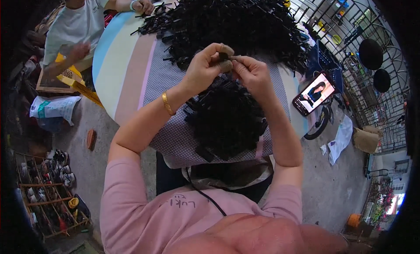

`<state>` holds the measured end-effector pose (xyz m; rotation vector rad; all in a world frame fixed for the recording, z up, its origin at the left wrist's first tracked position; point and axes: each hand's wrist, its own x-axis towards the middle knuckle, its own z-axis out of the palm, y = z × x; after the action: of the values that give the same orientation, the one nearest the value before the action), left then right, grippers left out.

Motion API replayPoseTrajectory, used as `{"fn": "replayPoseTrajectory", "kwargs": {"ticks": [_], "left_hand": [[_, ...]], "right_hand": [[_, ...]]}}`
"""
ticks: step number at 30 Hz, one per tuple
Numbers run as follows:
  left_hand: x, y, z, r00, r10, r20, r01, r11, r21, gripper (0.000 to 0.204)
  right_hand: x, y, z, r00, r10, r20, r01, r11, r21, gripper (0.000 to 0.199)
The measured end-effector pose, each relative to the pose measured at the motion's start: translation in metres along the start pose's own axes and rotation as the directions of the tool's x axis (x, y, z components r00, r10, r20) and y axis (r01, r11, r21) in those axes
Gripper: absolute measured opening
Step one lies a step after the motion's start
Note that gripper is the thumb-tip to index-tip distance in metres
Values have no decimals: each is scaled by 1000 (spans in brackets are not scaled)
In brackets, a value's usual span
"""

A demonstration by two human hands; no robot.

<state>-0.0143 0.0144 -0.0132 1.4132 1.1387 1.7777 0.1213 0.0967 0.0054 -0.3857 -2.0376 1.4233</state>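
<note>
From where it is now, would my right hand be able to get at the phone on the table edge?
Probably yes: the right hand is pinching a small black piece with the left hand, but nothing lies between it and the phone.

A round table (127, 66) is crowded. A large heap of small black parts (236, 18) fills its far half, and a smaller black pile (225, 118) sits at the near edge, directly under the person's raised left hand (205, 66) and right hand (251, 72). Between the two piles only a narrow strip of dotted cloth shows. The striped left side of the table is bare. A propped phone (316, 94) blocks the right edge. Another person (76, 26) sits at the far left.
</note>
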Motion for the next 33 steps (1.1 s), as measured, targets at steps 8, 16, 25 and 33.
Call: {"fn": "replayPoseTrajectory", "kwargs": {"ticks": [8,16,25,33], "left_hand": [[-6,2,6,990,130,-55,-117,974,193,19],[-11,23,13,998,0,-68,43,776,629,51],[4,29,-8,984,-31,175,4,989,149,42],[-1,20,-6,872,-334,358,464,795,-390,25]], "right_hand": [[-4,-2,3,992,124,-14,-122,988,97,16],[0,1,-3,978,-196,-72,170,947,-274,21],[7,6,-42,993,-57,-102,69,990,121,22],[6,8,-35,979,-129,158,99,978,183,27]]}}
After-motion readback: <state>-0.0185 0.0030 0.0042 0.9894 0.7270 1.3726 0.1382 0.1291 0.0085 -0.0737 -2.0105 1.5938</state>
